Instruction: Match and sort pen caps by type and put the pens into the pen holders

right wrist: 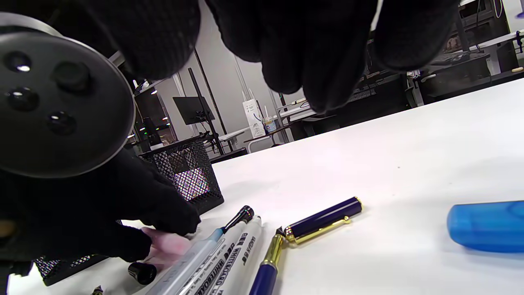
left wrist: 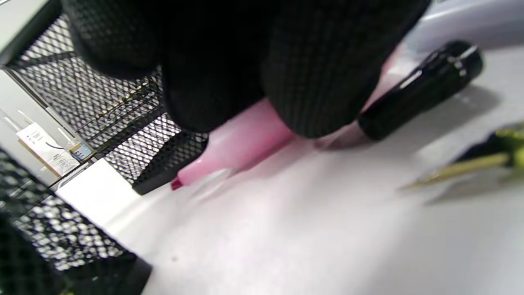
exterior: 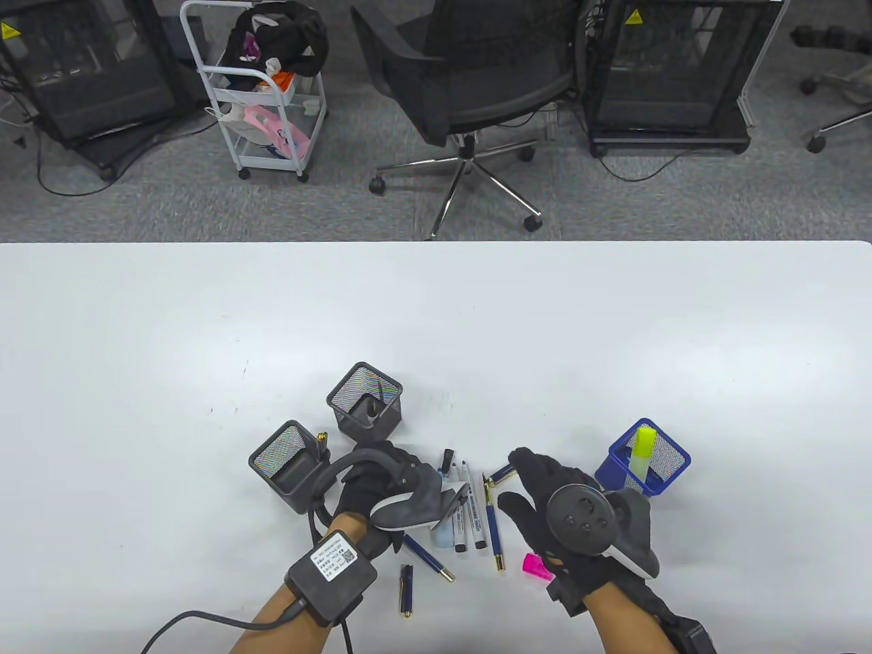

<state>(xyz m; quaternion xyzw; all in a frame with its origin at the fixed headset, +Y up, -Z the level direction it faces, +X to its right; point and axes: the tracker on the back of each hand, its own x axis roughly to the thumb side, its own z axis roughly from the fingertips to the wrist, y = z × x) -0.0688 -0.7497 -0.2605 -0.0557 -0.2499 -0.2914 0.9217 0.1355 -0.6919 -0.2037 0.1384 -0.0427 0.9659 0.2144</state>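
My left hand (exterior: 402, 477) reaches among the loose pens, and its fingers (left wrist: 254, 82) grip a pink highlighter (left wrist: 241, 147) lying on the table. A black cap (left wrist: 417, 90) lies just beyond it. My right hand (exterior: 521, 480) hovers over the pens with loosely bent fingers (right wrist: 311, 61) and holds nothing. Between the hands lie two whiteboard markers (exterior: 466, 511) and a navy pen with gold trim (exterior: 494, 524). Its navy cap (right wrist: 323, 221) lies beside it. A pink cap (exterior: 537, 567) sits beside my right wrist. Two more navy pens (exterior: 429, 555) lie near my left wrist.
Two black mesh holders (exterior: 364, 398) (exterior: 289, 463) stand left of the pens. A blue mesh holder (exterior: 674, 463) on the right has a yellow highlighter (exterior: 644, 446) in it. A translucent blue piece (right wrist: 487, 225) lies on the table near my right hand.
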